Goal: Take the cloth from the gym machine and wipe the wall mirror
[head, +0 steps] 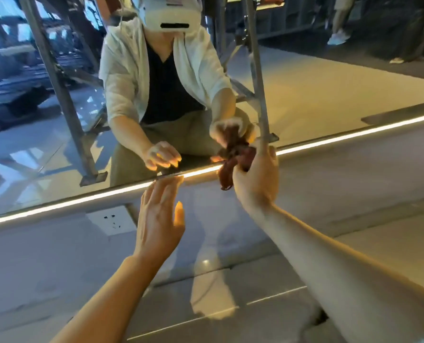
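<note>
Two hands reach toward the mirror (305,90). My right hand (256,179) has its grip wrapped around the bunched dark red cloth (233,160), held at the mirror's lower edge. My left hand (160,219) is flat, fingers straight, near the light strip (82,199).

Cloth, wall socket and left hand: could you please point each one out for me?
cloth (227,173): head view, on its hanging end.
wall socket (112,220): head view, faceplate middle.
left hand (160,222): head view, on its back.

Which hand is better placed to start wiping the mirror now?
The right hand: it already grips the cloth close to the mirror at its lower edge. The left hand is open and holds nothing.
</note>
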A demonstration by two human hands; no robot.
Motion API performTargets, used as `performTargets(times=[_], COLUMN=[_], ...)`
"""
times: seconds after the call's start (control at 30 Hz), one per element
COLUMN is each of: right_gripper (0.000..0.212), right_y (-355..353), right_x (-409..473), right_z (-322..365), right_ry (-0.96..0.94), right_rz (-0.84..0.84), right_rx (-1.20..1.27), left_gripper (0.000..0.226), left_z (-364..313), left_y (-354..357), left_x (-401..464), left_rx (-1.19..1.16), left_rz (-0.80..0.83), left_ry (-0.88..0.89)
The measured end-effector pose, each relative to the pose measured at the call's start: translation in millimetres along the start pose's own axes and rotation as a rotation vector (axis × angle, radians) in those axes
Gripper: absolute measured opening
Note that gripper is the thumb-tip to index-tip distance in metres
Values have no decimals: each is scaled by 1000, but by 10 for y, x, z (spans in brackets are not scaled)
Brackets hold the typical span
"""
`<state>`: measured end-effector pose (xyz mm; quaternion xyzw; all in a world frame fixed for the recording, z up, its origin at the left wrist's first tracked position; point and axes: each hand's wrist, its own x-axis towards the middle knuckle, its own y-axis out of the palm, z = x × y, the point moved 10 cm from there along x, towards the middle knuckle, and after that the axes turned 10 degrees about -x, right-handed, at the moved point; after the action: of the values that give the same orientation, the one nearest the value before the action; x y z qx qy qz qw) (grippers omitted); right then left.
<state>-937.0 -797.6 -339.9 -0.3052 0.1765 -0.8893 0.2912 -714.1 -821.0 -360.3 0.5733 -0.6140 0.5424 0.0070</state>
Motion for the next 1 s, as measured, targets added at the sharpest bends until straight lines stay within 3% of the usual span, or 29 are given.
performTargets(times=[0.07,0.17,0.3,0.37,0.4,0.5,0.57,0.63,0.7,0.87,0.93,1.0], right_gripper=[39,40,44,44,41,42,45,42,41,54,44,39], right_y=[-314,-338,343,574,535,53,-104,7,273,963,879,677], right_x=[79,78,-278,-397,-359,-168,-152,-227,-432,-985,-894,-724], right_z=[-293,-475,140,309,303,29,-88,51,414,1048,1009,827], right_ry=[203,331,4,-35,8,219,296,226,40,-279,-279,-157], right_rz=[-198,-254,29,157,125,-270,-419,-410,-329,14,-58,-237], right_rx=[-2,-37,-43,15,48,135,144,116,109,205,228,211], left_gripper=[53,61,66,66,66,67,69,70,72,69,68,70], left_z=[10,36,166,279,330,421,447,513,596,665,678,679], left_y=[-25,-13,-99,-148,-172,-227,-262,-328,-422,-560,-606,-641], left_x=[-43,-85,-129,-179,-195,-211,-201,-199,-201,-195,-164,-114], left_rx=[-6,12,38,41,29,0,14,15,25,89,95,90], left_rz=[-2,36,30,24,18,7,9,5,-10,-2,-4,-3], left_ry=[-37,-29,-70,-120,-140,-151,-133,-146,-176,-147,-115,-76])
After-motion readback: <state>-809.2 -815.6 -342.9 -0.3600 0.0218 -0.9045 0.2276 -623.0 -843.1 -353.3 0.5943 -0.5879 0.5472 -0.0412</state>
